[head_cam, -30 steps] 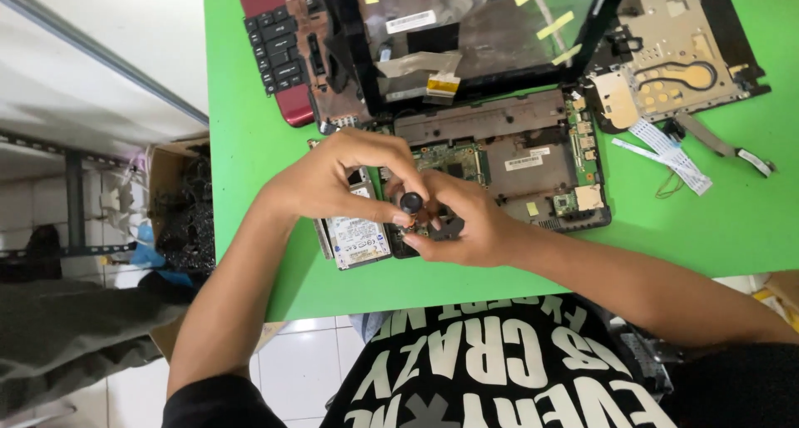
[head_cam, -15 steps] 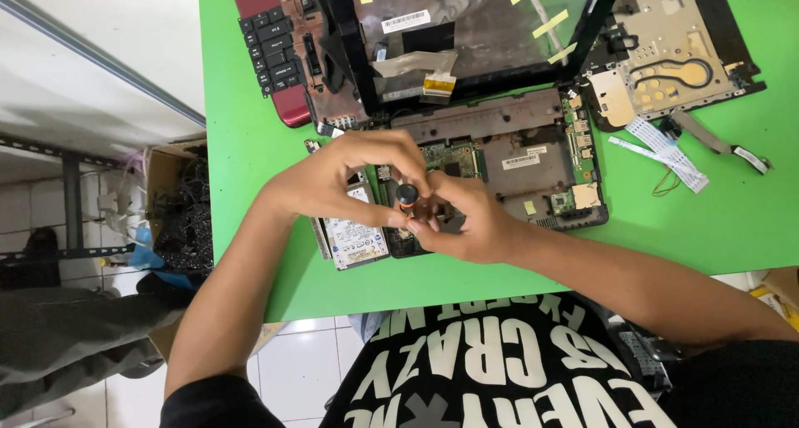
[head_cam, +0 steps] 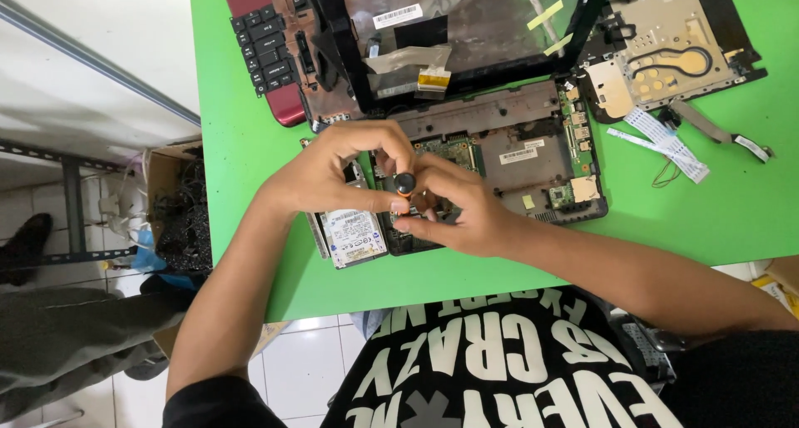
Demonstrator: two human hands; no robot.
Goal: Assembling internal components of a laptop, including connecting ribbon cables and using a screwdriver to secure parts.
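Observation:
A taken-apart laptop base with its bare circuit board lies on a green table. Over its near left corner both hands meet on a small screwdriver with a black and orange handle, held upright. My left hand pinches the handle's top between thumb and fingers. My right hand grips the handle lower down. A silver hard drive sits in the base just under my left hand. The screwdriver's tip is hidden by the fingers.
A dark red keyboard cover and the opened screen lid lie at the back. At the back right sits a metal plate part, with flat ribbon cables beside it. A cardboard box of cables stands on the floor at left.
Both hands stay on the screwdriver at the same spot. The fingers have shifted slightly around the handle; the view has moved a little.

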